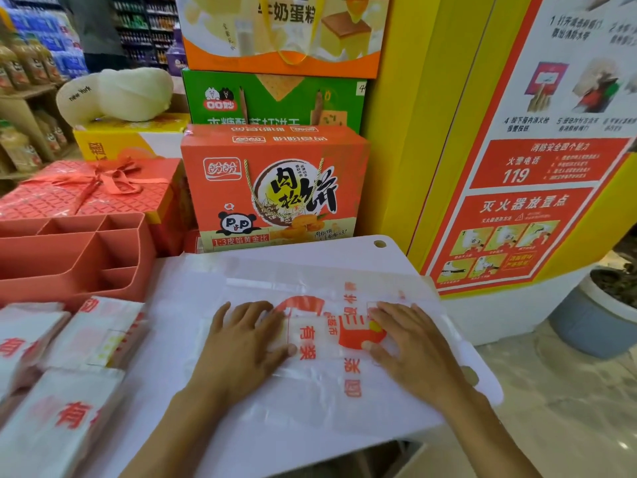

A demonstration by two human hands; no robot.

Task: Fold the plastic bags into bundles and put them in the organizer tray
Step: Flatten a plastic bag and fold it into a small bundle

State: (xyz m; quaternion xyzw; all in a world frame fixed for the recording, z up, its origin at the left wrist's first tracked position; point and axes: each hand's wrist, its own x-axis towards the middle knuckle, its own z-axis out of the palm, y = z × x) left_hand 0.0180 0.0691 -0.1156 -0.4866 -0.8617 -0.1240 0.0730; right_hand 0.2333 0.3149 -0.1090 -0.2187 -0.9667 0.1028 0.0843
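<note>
2 hands down flat! The left hand (241,343) and right hand (410,346) pressed the plastic bag (317,405), fingers straight, gripping nothing. The bag lay mid-board, its right edge near the white board (344,250) rim. The organizer tray (51,288) stood far-left, beyond stacked bags (93,336).

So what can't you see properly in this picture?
Head view only.
Plastic bag: print partly covered by left hand and right hand.
Organizer tray: cut off by the left edge.
Bag piles: cut off there too, blurred.
Poster: small text too blurred.
</note>
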